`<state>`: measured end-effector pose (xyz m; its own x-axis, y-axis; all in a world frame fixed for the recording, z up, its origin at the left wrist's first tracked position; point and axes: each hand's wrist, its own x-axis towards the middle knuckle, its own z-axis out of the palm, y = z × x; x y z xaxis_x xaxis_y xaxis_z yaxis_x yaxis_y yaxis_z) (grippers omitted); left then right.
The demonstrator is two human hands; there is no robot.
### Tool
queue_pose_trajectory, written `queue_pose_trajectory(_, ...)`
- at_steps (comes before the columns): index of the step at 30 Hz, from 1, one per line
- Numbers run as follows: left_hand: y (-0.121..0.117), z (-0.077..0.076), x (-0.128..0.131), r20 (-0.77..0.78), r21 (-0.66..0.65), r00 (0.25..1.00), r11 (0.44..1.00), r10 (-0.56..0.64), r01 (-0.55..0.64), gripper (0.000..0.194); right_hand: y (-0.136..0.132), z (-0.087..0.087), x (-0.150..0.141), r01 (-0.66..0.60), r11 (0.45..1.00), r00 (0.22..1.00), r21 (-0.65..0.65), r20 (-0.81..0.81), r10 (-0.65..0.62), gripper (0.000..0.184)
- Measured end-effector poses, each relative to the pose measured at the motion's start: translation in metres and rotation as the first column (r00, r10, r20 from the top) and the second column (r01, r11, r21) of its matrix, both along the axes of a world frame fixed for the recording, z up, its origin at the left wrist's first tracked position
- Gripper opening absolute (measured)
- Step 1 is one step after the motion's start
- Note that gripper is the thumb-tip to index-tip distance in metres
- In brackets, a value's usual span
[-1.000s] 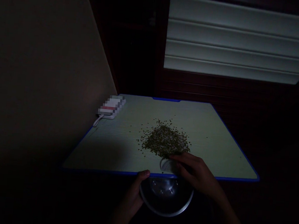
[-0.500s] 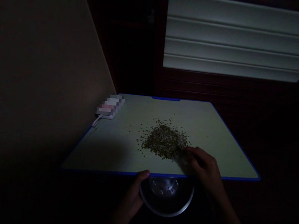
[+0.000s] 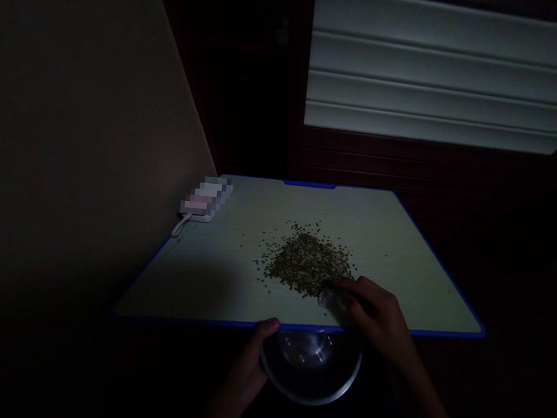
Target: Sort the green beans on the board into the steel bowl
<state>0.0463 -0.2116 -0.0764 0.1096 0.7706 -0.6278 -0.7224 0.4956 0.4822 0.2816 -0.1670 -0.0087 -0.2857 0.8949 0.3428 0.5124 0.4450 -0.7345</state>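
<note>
Small greenish-brown seeds (image 3: pixel 303 262) are heaped on the middle of a pale table (image 3: pixel 410 274), with single grains strewn loosely around the pile, mostly toward its far and left sides. At the near right border of the heap, a clear curved piece (image 3: pixel 328 298) is pinched between the thumb and fingers of the right hand (image 3: pixel 380 314); its exact kind cannot be told in the dim light. One stray seed is seen just below it, between the heap and the blue edging (image 3: pixel 183 321) by which the table is bordered. Below the near edge, a shiny metal bowl (image 3: pixel 309 376) is held at its left side by the left hand (image 3: pixel 251 367), whose thumb is laid up over the blue edging while the other fingers are hidden underneath. Part of the bowl's mouth is covered by the table's edge. At the far left corner, a flat white device (image 3: pixel 223 198) is set down near a plain wall (image 3: pixel 85 118), with a white strap (image 3: pixel 181 225) trailed toward the left edge. Its upper face is masked by coarse pixels, so any lettering is made unreadable; only a pinkish patch is made out. Behind the table, pale slats (image 3: pixel 444 74) are framed in dark reddish panelling (image 3: pixel 401 162).
</note>
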Motion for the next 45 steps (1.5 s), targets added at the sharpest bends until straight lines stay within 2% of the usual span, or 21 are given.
queue_pose_trajectory(6, 0.000, -0.004, 0.000, -0.006, 0.047, 1.000, 0.999, 0.005, -0.005, 0.018, -0.001, -0.001, -0.001, -0.078, 0.997, 0.997, -0.013, -0.004, 0.078, 0.030)
queue_pose_trajectory(11, 0.001, -0.004, 0.000, 0.004, 0.024, 1.000, 1.000, -0.013, 0.013, 0.019, -0.002, 0.002, -0.001, -0.149, 0.988, 0.988, -0.032, 0.027, 0.150, 0.028)
queue_pose_trajectory(16, 0.000, -0.005, -0.001, 0.029, 0.035, 1.000, 0.999, -0.009, 0.008, 0.020, -0.004, 0.008, -0.003, -0.185, 0.980, 0.983, -0.066, -0.015, 0.185, 0.026)
queue_pose_trajectory(19, -0.001, -0.005, -0.001, 0.018, 0.022, 1.000, 1.000, -0.010, 0.009, 0.017, -0.004, 0.007, 0.001, -0.111, 0.989, 0.992, -0.094, -0.071, 0.105, 0.026)
queue_pose_trajectory(22, -0.001, -0.004, -0.001, -0.002, 0.005, 1.000, 1.000, -0.009, 0.009, 0.016, 0.003, 0.004, 0.017, 0.068, 0.987, 0.987, -0.149, -0.133, -0.088, 0.029)
queue_pose_trajectory(27, 0.001, 0.000, 0.000, -0.046, 0.014, 0.999, 1.000, 0.024, -0.023, 0.012, 0.022, 0.001, 0.056, 0.331, 0.935, 0.936, -0.129, -0.083, -0.343, 0.037)
queue_pose_trajectory(29, 0.002, 0.002, 0.000, -0.064, 0.001, 0.997, 0.999, 0.036, -0.036, 0.010, 0.026, 0.000, 0.066, 0.365, 0.923, 0.927, -0.123, -0.041, -0.372, 0.040)
queue_pose_trajectory(33, 0.001, 0.001, 0.000, -0.069, -0.006, 0.997, 0.999, 0.044, -0.044, 0.012, 0.021, -0.004, 0.071, 0.344, 0.925, 0.927, -0.163, -0.100, -0.362, 0.039)
queue_pose_trajectory(38, 0.002, -0.003, 0.000, -0.073, -0.020, 0.996, 0.998, 0.054, -0.056, 0.012, 0.009, -0.002, 0.068, 0.226, 0.945, 0.958, -0.237, -0.119, -0.259, 0.030)
queue_pose_trajectory(42, 0.002, -0.003, 0.000, -0.057, -0.034, 0.996, 0.997, 0.071, -0.073, 0.020, 0.006, 0.000, 0.068, 0.189, 0.956, 0.973, -0.225, -0.088, -0.213, 0.025)
queue_pose_trajectory(45, 0.002, -0.001, 0.001, -0.055, -0.032, 0.995, 0.996, 0.082, -0.084, 0.023, 0.007, -0.002, 0.068, 0.226, 0.955, 0.969, -0.192, -0.056, -0.241, 0.025)
